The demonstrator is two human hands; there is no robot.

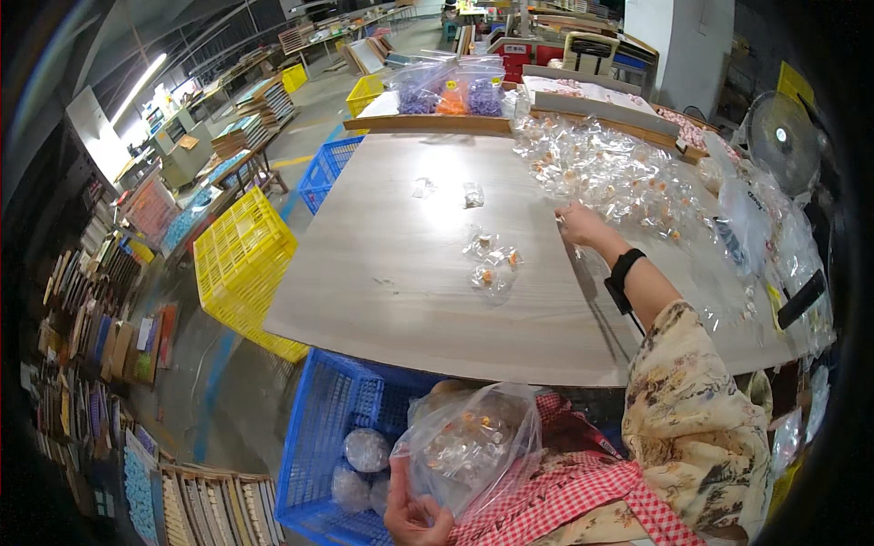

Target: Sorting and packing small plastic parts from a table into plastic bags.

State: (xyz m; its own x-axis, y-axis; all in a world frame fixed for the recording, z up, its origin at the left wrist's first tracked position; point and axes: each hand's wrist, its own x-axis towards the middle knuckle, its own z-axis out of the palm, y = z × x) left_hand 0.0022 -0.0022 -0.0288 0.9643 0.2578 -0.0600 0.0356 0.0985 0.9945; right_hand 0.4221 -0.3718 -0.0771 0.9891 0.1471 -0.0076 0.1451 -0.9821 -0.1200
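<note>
My left hand (414, 511) grips the rim of a clear plastic bag (473, 441) at my lap. Inside the bag lie several small clear packets with orange bits. My right hand (583, 224), a dark band on its wrist, reaches over the table (410, 318) to the near edge of a heap of similar packets (619, 173). Its fingers are curled together; what is in them is too small to make out. Beneath that hand a dark line, a seam or a thin strip, runs toward me. A few loose packets (492, 264) lie left of it.
A blue crate (305, 428) with round clear-wrapped bundles (366, 449) stands below the table's front edge. Yellow crates (241, 264) stand at the left. Bags of purple and orange pieces (452, 91) sit at the back. A fan (781, 141) and loose plastic bags (760, 227) are at the right.
</note>
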